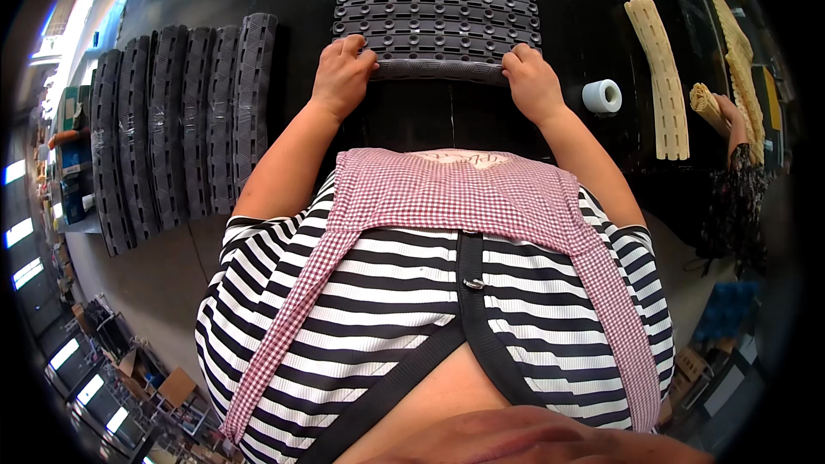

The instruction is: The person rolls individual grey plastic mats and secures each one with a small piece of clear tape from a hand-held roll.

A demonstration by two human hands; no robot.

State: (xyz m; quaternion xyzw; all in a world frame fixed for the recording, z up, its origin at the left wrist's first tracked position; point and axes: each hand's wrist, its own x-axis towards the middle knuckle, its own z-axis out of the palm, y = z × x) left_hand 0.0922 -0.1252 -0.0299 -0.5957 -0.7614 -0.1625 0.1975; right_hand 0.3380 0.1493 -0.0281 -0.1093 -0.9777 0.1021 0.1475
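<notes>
A dark grey mat (434, 13) with rows of suction cups facing up lies in front of me on the black table. Its near edge (438, 70) is curled up and over into the start of a roll. My left hand (344, 77) grips the left end of that curled edge, fingers bent around it. At the right end, my right hand (531, 82) pinches the same edge between thumb and fingers. Both hands are level with each other, and the rest of the mat stretches away flat toward the top of the view.
Several rolled dark grey mats (168, 120) lie side by side at left. Right of me are a roll of clear tape (593, 98) and a rolled beige mat (662, 77). Further right, another person's hand (732, 113) touches a smaller beige roll (708, 108) beside a beige mat (741, 69).
</notes>
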